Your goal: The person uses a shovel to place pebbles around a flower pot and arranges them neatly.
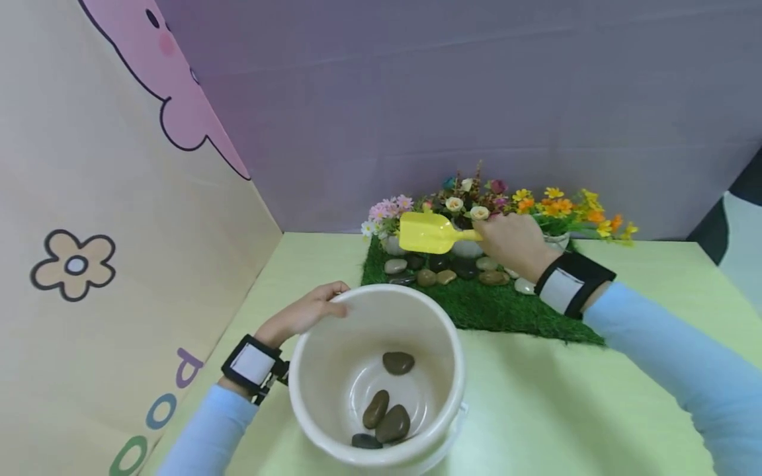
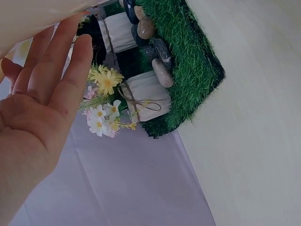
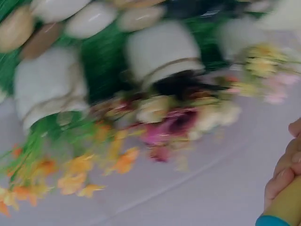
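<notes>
Scooping step, by judgement: right hand [image 1: 510, 246] grips yellow shovel [image 1: 430, 233] above pebbles [image 1: 443, 271] beyond the bucket [image 1: 376, 370], left hand [image 1: 306, 311] fingers straight on its rim; next, blade under a pebble.

my scoop [image 1: 430, 233] is yellow, the bucket [image 1: 333, 350] cream. the mat [image 1: 494, 305] at twelve o'clock is green, its stones [image 1: 443, 272] brown and grey.

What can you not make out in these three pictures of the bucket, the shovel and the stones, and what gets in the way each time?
- Head view: the right hand covers the yellow shovel handle, so its grip is hidden.
- Head view: the shovel's blade hides whatever lies behind it.
- Right wrist view: motion blur smears the flower pots and stones; the shovel handle is cut off by the edge.
- Left wrist view: the bucket shows only as a rim strip; its inside is out of frame.
</notes>
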`<action>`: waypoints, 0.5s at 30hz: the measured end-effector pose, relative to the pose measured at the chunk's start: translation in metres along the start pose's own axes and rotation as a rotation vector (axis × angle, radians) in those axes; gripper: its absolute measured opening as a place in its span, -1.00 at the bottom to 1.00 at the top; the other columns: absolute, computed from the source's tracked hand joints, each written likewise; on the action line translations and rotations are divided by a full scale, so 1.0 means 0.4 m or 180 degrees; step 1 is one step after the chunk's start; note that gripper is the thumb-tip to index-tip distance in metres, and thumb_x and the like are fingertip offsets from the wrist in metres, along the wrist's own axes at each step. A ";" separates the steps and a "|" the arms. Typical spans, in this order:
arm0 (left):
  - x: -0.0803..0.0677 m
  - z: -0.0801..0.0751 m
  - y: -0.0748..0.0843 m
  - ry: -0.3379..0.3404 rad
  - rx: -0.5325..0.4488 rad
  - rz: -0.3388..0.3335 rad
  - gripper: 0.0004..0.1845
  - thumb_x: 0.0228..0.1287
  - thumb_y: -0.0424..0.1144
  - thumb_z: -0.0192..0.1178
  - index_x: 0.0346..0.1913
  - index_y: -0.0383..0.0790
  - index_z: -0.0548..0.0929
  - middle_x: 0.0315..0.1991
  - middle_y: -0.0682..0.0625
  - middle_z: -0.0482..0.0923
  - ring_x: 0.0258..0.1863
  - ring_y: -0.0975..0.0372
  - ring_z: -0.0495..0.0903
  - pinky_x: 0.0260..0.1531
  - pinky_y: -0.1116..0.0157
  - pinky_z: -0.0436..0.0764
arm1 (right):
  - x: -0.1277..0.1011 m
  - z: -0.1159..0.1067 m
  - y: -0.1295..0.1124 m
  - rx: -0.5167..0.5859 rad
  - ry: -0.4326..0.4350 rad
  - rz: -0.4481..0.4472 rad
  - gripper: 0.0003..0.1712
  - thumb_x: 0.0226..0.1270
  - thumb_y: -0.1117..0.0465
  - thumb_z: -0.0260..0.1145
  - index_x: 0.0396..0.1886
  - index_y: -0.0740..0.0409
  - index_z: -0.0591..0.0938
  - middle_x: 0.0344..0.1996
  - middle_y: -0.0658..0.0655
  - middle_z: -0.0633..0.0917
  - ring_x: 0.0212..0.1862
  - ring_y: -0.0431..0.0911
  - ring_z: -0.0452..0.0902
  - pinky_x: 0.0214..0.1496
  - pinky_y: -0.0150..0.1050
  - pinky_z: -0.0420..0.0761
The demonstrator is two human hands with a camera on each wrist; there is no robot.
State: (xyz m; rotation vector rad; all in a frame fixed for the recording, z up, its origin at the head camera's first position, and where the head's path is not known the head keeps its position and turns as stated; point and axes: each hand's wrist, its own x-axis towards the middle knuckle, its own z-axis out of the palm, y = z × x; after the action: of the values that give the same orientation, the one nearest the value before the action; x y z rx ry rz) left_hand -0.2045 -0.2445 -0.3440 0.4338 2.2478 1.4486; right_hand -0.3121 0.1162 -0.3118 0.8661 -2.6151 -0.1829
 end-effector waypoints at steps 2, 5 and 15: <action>0.000 -0.003 0.000 0.0025 0.0007 -0.0018 -0.63 0.32 -0.31 0.05 0.08 -0.50 0.37 -0.02 -0.36 0.55 -0.30 0.21 0.69 -0.25 0.19 0.80 | -0.006 -0.028 -0.012 0.0283 0.0153 0.0022 -0.87 0.31 0.19 0.35 -0.32 0.18 0.66 -0.76 0.08 0.46 -0.76 -0.14 0.21 -0.77 -0.37 0.10; 0.001 -0.007 0.001 0.0068 0.0014 -0.0055 -0.63 0.32 -0.30 0.05 0.08 -0.48 0.38 -0.02 -0.34 0.56 -0.29 0.20 0.69 -0.25 0.17 0.80 | -0.021 -0.073 -0.031 0.0711 0.0236 0.0037 -0.85 0.32 0.20 0.33 -0.42 0.15 0.59 -0.77 0.05 0.39 -0.75 -0.15 0.17 -0.73 -0.39 0.07; 0.006 -0.019 0.003 0.0120 0.0012 -0.0044 -0.61 0.32 -0.31 0.05 0.12 -0.49 0.38 0.02 -0.40 0.54 -0.22 0.13 0.71 -0.19 0.11 0.80 | -0.086 -0.190 -0.091 0.1365 0.0168 -0.0306 -0.64 0.35 0.23 0.27 -0.63 -0.01 0.37 -0.77 -0.09 0.22 -0.71 -0.25 0.02 -0.65 -0.45 0.03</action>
State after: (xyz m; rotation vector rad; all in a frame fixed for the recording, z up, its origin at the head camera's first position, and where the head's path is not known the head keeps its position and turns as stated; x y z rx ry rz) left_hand -0.2103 -0.2489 -0.3406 0.3947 2.2788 1.4575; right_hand -0.2370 0.1071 -0.2613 1.1173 -2.6043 0.3853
